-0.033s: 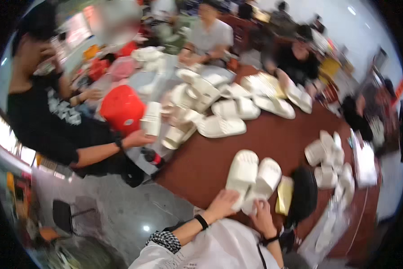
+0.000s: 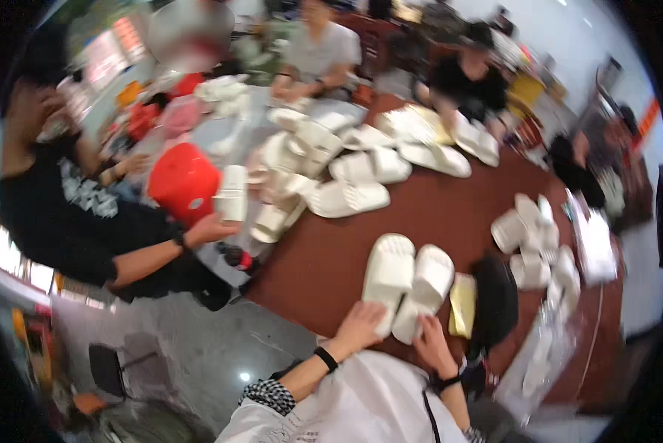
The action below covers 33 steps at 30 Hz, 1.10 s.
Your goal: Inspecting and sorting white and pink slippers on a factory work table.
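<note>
Busy workroom, pale walls, grey floor [image 2: 272, 345], red-brown table [image 2: 449, 207] bent by the lens. Whole view blurred.

One pair of off-white slippers at the near edge, directly before the wearer, toes away, heels toward the body: left slipper [image 2: 389, 266], right slipper [image 2: 432, 277], side by side. Whether they lie flat or are slightly raised, cannot tell.

Left hand [image 2: 361, 325] on the left slipper's heel, fingers bent over its edge. Right hand [image 2: 433, 344] at the right one's heel, fingers curled. Thumbs unclear; pinching or only resting, cannot tell.

Handling, by judgement: light, moulded foam, springy, not fragile, perhaps a bit slick. Heel edge or strap gives the best hold; the strap would flex if squeezed.

Counts: slippers at the hands, two. Yellow packet [image 2: 462, 305], one, just right of them; dark rounded thing [image 2: 496, 301], one, beside it. Far heap [image 2: 350, 199]: more than eight slippers, overlapping, exact number lost. Right-hand cluster [image 2: 529, 272]: several, uncountable. Clear bag [image 2: 560, 347], one, below that. Dark bottle [image 2: 235, 257], one, at the table's left corner.
</note>
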Motion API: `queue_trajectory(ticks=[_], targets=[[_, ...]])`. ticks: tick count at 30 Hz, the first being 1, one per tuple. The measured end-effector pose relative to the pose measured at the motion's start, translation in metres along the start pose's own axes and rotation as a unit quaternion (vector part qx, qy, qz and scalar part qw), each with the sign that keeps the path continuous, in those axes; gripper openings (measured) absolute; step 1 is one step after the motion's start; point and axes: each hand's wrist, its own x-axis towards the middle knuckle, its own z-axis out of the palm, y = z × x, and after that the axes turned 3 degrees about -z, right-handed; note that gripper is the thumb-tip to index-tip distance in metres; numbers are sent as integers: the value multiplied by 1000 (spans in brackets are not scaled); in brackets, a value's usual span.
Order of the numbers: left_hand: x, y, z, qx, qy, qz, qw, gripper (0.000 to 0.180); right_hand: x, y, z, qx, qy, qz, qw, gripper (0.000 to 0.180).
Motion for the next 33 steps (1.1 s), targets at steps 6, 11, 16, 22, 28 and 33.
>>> queue_trajectory(ticks=[6,11,16,22,28,33], targets=[[10,-6,-8,61,2,57,996,82,-48,-10,-58,173,180,198,948,33],[5,-2,-8,33,7,69,997,80,-153,20,-57,107,304,272,907,26],[7,-5,-15,-8,7,67,998,83,-189,-2,-64,142,303,330,883,28],[15,8,-20,9,-1,37,999,90,-67,-55,-97,238,263,208,912,28],[31,40,-13,49,-19,30,998,82,57,6,-30,-43,185,120,975,68],[26,17,0,93,-15,76,993,70,87,10,-3,-149,102,180,967,72]])
